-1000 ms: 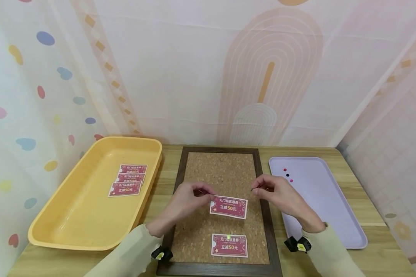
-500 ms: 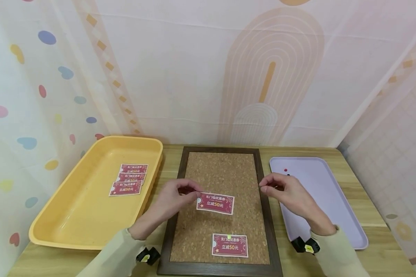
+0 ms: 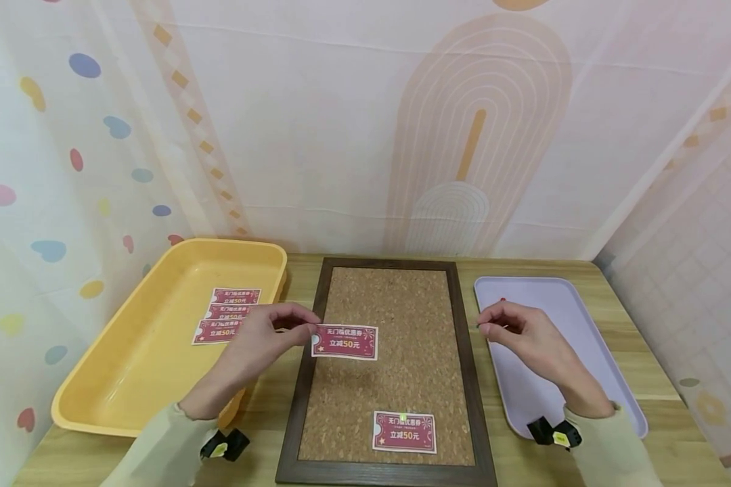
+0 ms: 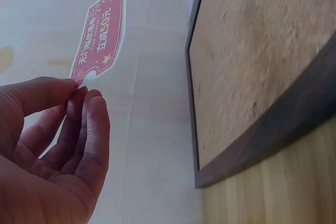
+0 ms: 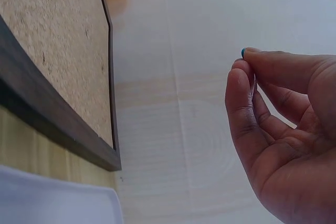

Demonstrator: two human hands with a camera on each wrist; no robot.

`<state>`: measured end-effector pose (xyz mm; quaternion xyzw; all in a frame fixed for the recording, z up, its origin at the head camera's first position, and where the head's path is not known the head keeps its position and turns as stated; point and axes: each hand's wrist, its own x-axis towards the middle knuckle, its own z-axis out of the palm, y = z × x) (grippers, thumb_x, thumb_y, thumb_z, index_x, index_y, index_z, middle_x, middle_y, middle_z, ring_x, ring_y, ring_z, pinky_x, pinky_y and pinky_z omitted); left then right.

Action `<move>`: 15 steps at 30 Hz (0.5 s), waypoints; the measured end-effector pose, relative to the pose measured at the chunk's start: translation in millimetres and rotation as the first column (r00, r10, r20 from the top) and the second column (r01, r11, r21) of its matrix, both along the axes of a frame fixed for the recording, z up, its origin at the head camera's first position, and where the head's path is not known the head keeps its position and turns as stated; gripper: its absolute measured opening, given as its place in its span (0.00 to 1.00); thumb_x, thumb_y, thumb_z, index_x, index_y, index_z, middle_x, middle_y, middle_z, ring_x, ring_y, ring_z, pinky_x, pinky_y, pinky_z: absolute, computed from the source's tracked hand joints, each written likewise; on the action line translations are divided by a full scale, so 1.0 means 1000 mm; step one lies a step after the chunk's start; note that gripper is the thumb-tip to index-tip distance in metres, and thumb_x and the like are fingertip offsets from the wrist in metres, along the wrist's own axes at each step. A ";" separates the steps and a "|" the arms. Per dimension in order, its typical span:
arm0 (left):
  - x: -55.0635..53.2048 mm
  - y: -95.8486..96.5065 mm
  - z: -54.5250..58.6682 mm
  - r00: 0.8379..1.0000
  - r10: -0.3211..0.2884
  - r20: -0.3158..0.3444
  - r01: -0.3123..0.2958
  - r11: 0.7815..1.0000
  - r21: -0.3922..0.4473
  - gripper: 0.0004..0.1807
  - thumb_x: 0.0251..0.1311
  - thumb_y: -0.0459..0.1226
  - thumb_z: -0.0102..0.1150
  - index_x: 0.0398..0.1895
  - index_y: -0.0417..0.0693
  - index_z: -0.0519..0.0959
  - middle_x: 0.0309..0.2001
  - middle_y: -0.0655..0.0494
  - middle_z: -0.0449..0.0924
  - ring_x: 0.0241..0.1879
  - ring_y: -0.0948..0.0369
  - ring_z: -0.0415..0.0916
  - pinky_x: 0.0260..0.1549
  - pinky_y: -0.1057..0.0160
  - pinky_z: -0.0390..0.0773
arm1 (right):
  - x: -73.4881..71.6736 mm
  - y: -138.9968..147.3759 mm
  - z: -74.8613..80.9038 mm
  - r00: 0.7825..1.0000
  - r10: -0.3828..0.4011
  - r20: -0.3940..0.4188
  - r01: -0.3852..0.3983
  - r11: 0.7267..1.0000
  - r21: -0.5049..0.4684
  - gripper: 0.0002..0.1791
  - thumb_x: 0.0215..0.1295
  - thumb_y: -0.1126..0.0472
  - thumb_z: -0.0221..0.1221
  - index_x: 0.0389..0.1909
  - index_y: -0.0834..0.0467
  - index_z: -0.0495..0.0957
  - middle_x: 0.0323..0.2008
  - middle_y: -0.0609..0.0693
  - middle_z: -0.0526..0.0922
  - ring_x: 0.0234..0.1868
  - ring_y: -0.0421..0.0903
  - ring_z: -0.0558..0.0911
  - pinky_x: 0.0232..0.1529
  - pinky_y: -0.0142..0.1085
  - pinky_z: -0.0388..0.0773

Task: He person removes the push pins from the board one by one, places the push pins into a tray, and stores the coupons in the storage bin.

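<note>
My left hand pinches the left edge of a red paper coupon, held over the left part of the framed corkboard. In the left wrist view the coupon stands up from thumb and fingertips. My right hand, right of the board and over the lilac tray's left edge, pinches a tiny blue pushpin, mostly hidden by the fingertips. Another coupon lies on the board's near end, with a yellow-green pin at its top edge.
At left a deep yellow tray holds 3 overlapping coupons, partly covered by my left hand. The lilac tray lies at right, with a red pin showing past my right hand. A patterned curtain hangs behind the wooden table.
My left hand has moved left with the coupon, from the board's middle towards its left frame. My right hand has moved right, from above the board to the lilac tray's edge, still pinching.
</note>
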<state>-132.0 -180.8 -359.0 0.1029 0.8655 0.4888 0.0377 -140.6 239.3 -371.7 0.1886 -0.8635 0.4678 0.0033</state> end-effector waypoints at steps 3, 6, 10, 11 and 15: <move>0.000 -0.009 0.005 1.000 0.000 0.011 0.000 1.000 0.020 0.06 0.68 0.34 0.66 0.44 0.44 0.87 0.41 0.52 0.86 0.38 0.55 0.79 0.36 0.64 0.80 | 0.000 0.005 0.001 1.000 -0.011 -0.011 0.011 1.000 0.005 0.03 0.72 0.64 0.64 0.42 0.58 0.84 0.35 0.47 0.83 0.33 0.38 0.79 0.37 0.31 0.77; -0.001 -0.018 0.009 1.000 0.004 0.024 -0.005 0.999 0.044 0.07 0.68 0.34 0.66 0.45 0.42 0.86 0.42 0.50 0.86 0.39 0.54 0.80 0.36 0.64 0.81 | -0.001 0.011 0.001 1.000 -0.018 -0.019 0.018 1.000 0.004 0.03 0.71 0.65 0.64 0.42 0.59 0.83 0.35 0.47 0.82 0.36 0.36 0.80 0.38 0.30 0.78; -0.002 -0.032 0.012 1.000 0.013 0.020 -0.014 0.998 0.055 0.08 0.67 0.35 0.67 0.46 0.41 0.86 0.42 0.49 0.85 0.38 0.56 0.79 0.36 0.64 0.81 | -0.003 0.018 0.002 0.999 -0.025 -0.021 0.025 1.000 0.006 0.03 0.72 0.66 0.63 0.42 0.60 0.83 0.35 0.49 0.84 0.47 0.29 0.80 0.41 0.28 0.79; -0.002 -0.036 0.013 1.000 0.014 0.017 -0.015 0.998 0.057 0.08 0.67 0.36 0.67 0.45 0.41 0.86 0.42 0.49 0.85 0.37 0.57 0.79 0.36 0.64 0.81 | -0.004 0.020 0.002 0.999 -0.025 -0.021 0.026 1.000 0.005 0.02 0.72 0.66 0.63 0.42 0.60 0.83 0.35 0.50 0.85 0.49 0.28 0.80 0.42 0.28 0.79; -0.004 -0.049 0.013 1.000 0.003 0.014 -0.004 0.997 0.079 0.09 0.67 0.36 0.68 0.45 0.40 0.86 0.42 0.49 0.85 0.37 0.58 0.82 0.38 0.64 0.83 | -0.006 0.026 0.001 0.999 -0.031 -0.026 0.031 0.999 0.008 0.03 0.72 0.67 0.63 0.42 0.62 0.83 0.40 0.55 0.85 0.47 0.30 0.82 0.41 0.27 0.79</move>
